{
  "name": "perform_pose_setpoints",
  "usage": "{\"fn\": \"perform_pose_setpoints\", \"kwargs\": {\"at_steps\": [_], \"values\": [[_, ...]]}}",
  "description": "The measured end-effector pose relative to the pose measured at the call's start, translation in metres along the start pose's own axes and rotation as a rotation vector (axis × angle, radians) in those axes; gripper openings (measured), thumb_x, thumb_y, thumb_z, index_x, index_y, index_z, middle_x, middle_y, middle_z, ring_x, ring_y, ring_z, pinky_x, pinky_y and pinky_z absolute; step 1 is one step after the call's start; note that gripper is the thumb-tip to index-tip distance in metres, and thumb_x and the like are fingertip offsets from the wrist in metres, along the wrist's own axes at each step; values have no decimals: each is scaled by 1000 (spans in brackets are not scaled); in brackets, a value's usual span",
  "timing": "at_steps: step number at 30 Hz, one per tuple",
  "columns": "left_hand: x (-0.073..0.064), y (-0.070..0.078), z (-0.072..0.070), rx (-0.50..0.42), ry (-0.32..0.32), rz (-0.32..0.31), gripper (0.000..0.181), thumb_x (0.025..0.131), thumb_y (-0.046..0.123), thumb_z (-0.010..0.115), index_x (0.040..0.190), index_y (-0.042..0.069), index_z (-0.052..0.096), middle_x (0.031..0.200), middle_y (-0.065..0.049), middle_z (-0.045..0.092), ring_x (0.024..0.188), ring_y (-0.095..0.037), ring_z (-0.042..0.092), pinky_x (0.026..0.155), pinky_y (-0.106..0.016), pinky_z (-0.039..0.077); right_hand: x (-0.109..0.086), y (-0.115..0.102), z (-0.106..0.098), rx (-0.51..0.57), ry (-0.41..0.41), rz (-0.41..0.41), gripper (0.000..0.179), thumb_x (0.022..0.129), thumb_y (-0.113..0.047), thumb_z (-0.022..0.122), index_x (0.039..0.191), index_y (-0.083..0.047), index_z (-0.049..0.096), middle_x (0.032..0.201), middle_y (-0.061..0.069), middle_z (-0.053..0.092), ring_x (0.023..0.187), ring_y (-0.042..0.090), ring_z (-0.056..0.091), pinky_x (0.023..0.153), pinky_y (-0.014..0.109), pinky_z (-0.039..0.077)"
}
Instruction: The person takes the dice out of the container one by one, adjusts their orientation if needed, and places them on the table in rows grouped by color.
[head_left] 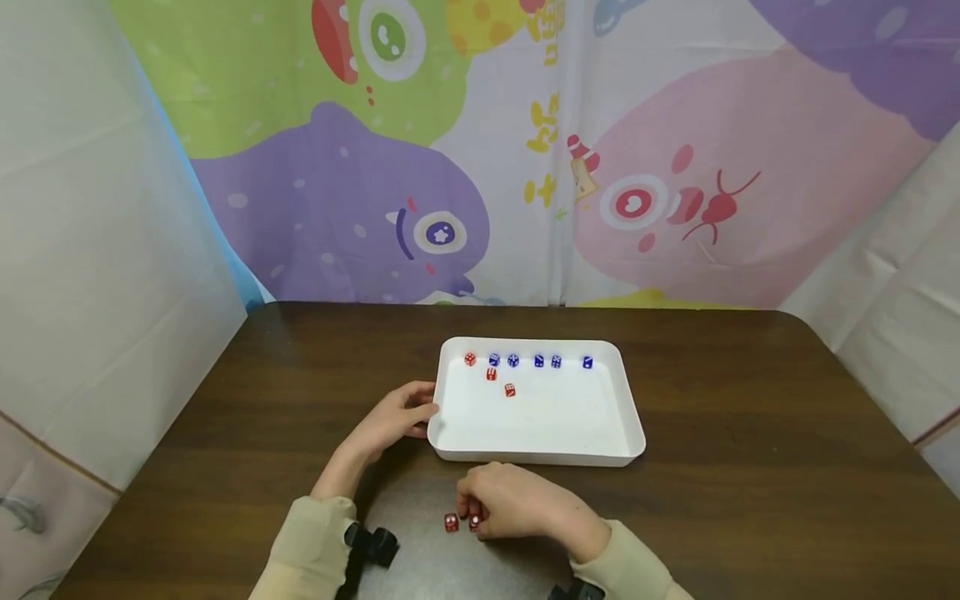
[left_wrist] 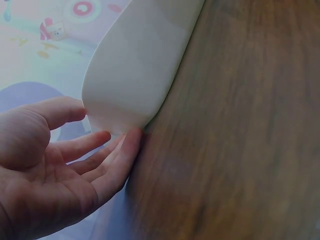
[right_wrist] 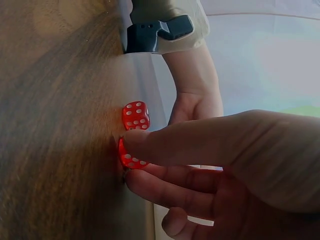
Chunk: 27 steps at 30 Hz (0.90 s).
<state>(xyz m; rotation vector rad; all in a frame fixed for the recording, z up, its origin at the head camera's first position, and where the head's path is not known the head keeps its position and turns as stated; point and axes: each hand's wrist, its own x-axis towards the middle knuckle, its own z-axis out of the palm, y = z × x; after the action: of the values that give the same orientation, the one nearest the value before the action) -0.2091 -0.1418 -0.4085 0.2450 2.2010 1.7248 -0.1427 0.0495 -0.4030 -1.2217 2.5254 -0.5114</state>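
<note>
A white tray point(head_left: 536, 425) lies on the brown table, its left edge held by my left hand point(head_left: 393, 421). In the left wrist view the thumb point(left_wrist: 70, 111) is at the tray's rim and the other fingers lie along its outer wall. In front of the tray, my right hand point(head_left: 517, 504) pinches a red die point(right_wrist: 131, 159) between thumb and fingers, low at the tabletop. A second red die point(head_left: 451, 522) sits just left of it. Inside the tray, several blue dice point(head_left: 513, 361) stand along the back with a red die point(head_left: 469, 359) at their left.
Two more red dice, one point(head_left: 491, 374) behind the other point(head_left: 510, 390), sit nearer the tray's middle. The dark wooden table point(head_left: 750, 467) extends on both sides of the tray. A cartoon-printed curtain point(head_left: 375, 208) hangs behind it.
</note>
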Motion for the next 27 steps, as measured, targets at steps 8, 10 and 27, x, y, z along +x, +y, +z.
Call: {"fn": "perform_pose_setpoints", "kwargs": {"at_steps": [8, 10, 27], "values": [[-1, -3, -1, -10, -8, 13, 45, 85, 7, 48, 125, -7, 32, 113, -27, 42, 95, -33, 49, 71, -35, 49, 0, -1, -4, 39, -28, -18, 19, 66, -12, 69, 82, -15, 60, 69, -12, 50, 61, -4, 45, 54, 9, 37], [0, -2, -1, -7, -5, 15, 45, 85, 7, 48, 125, -7, 32, 112, -27, 43, 94, -32, 50, 71, -35, 49, -1, -1, -7, 55, -37, 2, 17, 69, -13, 68, 84, -15, 60, 71, -11, 50, 62, -2, 46, 56, 10, 38], [15, -25, -5, 7, 9, 29, 44, 85, 11, 50, 124, -2, 36, 110, -21, 45, 89, -24, 52, 68, -34, 49, -1, 11, -23, 37, 347, 230, 6, 79, -17, 57, 72, -18, 58, 61, -13, 49, 55, 3, 44, 50, 17, 37]]}}
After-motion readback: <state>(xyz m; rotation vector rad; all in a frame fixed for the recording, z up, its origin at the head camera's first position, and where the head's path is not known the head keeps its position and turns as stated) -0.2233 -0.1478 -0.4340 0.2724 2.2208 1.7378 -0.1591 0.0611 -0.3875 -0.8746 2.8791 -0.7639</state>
